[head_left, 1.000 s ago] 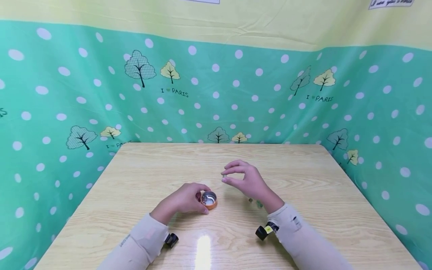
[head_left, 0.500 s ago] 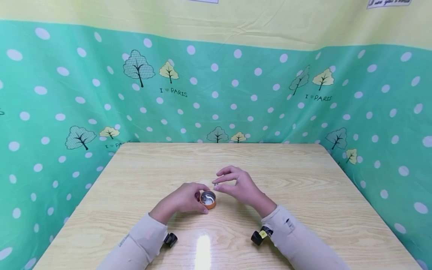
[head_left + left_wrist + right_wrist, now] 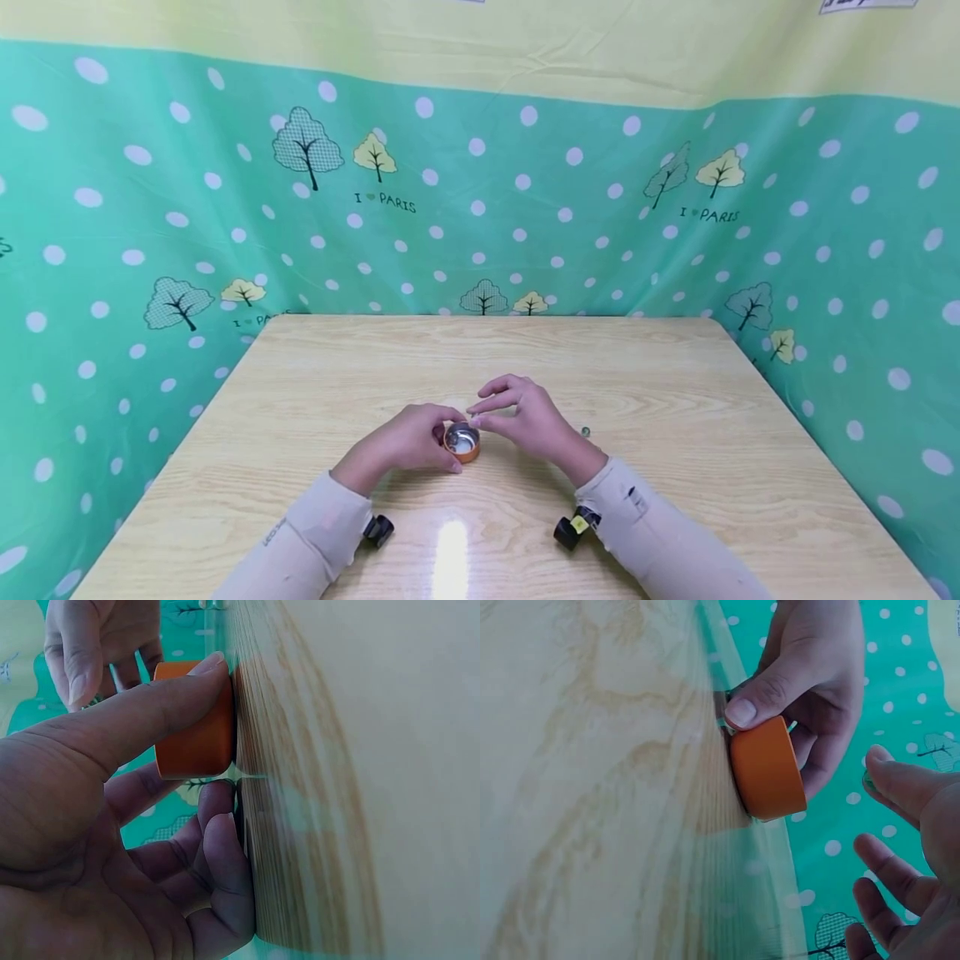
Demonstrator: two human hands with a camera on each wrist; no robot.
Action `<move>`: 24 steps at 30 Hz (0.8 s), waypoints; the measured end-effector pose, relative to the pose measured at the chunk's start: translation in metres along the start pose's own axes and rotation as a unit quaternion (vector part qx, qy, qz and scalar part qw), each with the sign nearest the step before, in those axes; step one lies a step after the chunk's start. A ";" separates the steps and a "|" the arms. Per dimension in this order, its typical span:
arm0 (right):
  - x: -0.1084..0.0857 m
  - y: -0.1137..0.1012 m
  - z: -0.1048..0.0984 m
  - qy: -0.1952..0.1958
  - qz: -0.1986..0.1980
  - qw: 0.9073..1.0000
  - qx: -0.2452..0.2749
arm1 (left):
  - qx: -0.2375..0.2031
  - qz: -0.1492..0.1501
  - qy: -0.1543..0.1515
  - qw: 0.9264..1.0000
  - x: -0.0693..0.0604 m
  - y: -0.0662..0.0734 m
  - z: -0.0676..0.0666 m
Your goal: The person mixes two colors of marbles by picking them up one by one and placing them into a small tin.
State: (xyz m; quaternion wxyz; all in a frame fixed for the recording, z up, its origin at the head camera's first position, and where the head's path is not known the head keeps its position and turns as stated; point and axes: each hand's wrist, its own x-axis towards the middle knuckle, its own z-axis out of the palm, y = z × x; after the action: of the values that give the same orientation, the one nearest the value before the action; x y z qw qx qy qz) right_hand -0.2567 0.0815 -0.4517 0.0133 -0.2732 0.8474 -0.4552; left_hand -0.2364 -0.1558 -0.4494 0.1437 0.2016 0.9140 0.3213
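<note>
A small orange round tin (image 3: 462,452) with a shiny silver inside stands upright on the table, its open top facing up. My left hand (image 3: 408,437) grips it from the left, the thumb along its near side, as the left wrist view also shows on the orange wall (image 3: 196,742). Just above the far right of the tin's rim is my right hand (image 3: 525,419), pinching a small greenish glass marble (image 3: 868,780) between thumb and index finger. Its other fingers are spread. Small things lie inside the tin, too unclear to name.
Another green marble (image 3: 586,432) lies on the wooden table (image 3: 360,358) just right of my right wrist. A black wrist camera (image 3: 567,532) sits under the right sleeve, another (image 3: 379,530) by the left. A polka-dot curtain (image 3: 480,200) surrounds the table's back and sides.
My right hand has moved left and down toward the tin with the marble pinched. The left hand and tin stay put. A marble now shows beside the right wrist.
</note>
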 end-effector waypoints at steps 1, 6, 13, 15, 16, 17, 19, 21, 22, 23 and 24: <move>0.000 -0.001 0.000 0.001 -0.001 1.000 -0.002 | 0.001 0.001 0.000 1.000 0.000 0.000 0.000; 0.000 -0.002 0.003 0.002 -0.009 1.000 -0.005 | 0.000 0.000 -0.005 1.000 0.002 -0.001 -0.001; 0.000 0.002 0.010 -0.014 0.000 1.000 0.003 | 0.002 -0.001 -0.003 1.000 0.000 -0.003 0.000; 0.000 0.003 0.011 -0.017 -0.002 1.000 0.003 | 0.001 0.001 -0.004 1.000 0.000 -0.003 0.000; 0.000 0.003 0.012 -0.019 -0.005 1.000 0.003 | 0.001 0.002 -0.004 1.000 0.000 -0.002 0.000; 0.000 0.004 0.012 -0.022 -0.009 1.000 0.001 | 0.002 0.003 -0.003 1.000 0.000 -0.003 0.000; 0.000 0.004 0.013 -0.026 -0.013 1.000 -0.003 | 0.005 0.005 -0.003 1.000 0.000 -0.002 0.000; 0.000 0.003 0.013 -0.029 -0.017 0.999 -0.008 | 0.007 0.006 -0.004 1.000 0.001 -0.002 -0.001; 0.000 0.003 0.014 -0.030 -0.017 0.999 -0.009 | 0.008 0.005 -0.004 1.000 0.001 -0.002 -0.001; 0.000 0.003 0.014 -0.030 -0.016 0.999 -0.011 | 0.008 0.004 -0.005 1.000 0.001 -0.002 -0.001; 0.000 0.002 0.014 -0.030 -0.014 0.999 -0.012 | 0.008 0.004 -0.006 1.000 0.001 -0.002 -0.001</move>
State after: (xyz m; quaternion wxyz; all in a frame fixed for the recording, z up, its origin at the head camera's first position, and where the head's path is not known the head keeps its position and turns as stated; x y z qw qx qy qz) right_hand -0.2538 0.0721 -0.4614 0.0296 -0.2987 0.8479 -0.4370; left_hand -0.2387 -0.1575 -0.4502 0.1461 0.2081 0.9150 0.3133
